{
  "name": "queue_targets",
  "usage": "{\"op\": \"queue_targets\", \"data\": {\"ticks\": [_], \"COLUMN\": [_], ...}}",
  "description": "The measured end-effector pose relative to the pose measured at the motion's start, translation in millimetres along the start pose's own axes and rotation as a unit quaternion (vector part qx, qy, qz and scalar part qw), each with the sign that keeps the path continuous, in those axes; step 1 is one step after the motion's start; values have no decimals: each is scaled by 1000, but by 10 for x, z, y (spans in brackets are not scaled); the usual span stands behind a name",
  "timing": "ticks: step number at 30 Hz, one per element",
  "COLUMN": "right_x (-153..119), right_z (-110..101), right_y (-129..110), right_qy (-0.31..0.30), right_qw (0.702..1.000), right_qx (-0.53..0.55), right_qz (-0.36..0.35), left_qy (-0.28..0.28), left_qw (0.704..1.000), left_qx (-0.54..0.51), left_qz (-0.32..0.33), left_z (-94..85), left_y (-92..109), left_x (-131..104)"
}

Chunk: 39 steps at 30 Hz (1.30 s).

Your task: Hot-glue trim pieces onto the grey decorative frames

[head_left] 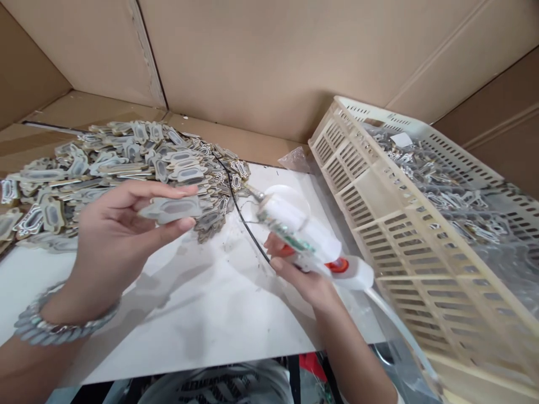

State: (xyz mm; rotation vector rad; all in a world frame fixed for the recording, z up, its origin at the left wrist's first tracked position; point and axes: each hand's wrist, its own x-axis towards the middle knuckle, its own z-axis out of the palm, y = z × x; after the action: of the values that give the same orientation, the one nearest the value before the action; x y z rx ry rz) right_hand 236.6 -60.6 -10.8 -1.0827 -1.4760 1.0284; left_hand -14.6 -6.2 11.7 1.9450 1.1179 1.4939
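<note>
Between thumb and fingers, my left hand point(113, 235) pinches a flat grey frame-shaped piece point(174, 208) with an oval centre, raised above the white table. My right hand point(301, 278) is wrapped round the handle of a white glue gun point(303, 224) with orange-red parts. Its nozzle points up and left, near the edge of the pile. The gun is somewhat blurred. Behind my left hand spreads a large heap of similar frame-shaped pieces point(126, 151), some showing white outlines on dark faces.
A cream plastic crate point(357, 191) stands at the right, holding layers of pieces and clear plastic. A black cable point(236, 205) crosses the white tabletop point(210, 320). A white cord point(400, 322) trails from the gun. A clear plastic bag point(293, 159) lies by cardboard walls point(252, 62).
</note>
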Motion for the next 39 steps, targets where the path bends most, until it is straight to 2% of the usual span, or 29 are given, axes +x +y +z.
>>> {"op": "queue_targets", "data": {"ticks": [2, 5, 8, 14, 19, 28, 35, 39], "right_x": [7, 11, 10, 30, 47, 49, 39, 38], "right_z": [51, 102, 110, 100, 112, 109, 108, 108], "right_y": [-28, -45, -38, -4, 15, 30, 33, 36], "right_qy": [-18, -44, -52, -57, -62, -68, -65, -64], "right_qw": [999, 992, 990, 981, 978, 977, 978, 981], "right_qx": [-48, -101, -116, -162, -154, -163, -164, -156], "right_qz": [-19, -56, -67, -92, -127, -117, -109, -99], "left_qy": [20, 35, 26, 14, 15, 0, 30, 30], "left_qw": [999, 999, 999, 999, 999, 998, 997, 997], "left_qx": [-28, -20, -36, -41, -49, -66, -67, -67], "left_qz": [-17, 4, 19, -14, 3, 3, -12, 1], "left_z": [-2, 35, 68, 57, 54, 53, 99, 98], "left_y": [21, 72, 116, 140, 135, 135, 153, 131], "left_x": [-6, -6, -5, -34, -43, -50, -65, -62]}}
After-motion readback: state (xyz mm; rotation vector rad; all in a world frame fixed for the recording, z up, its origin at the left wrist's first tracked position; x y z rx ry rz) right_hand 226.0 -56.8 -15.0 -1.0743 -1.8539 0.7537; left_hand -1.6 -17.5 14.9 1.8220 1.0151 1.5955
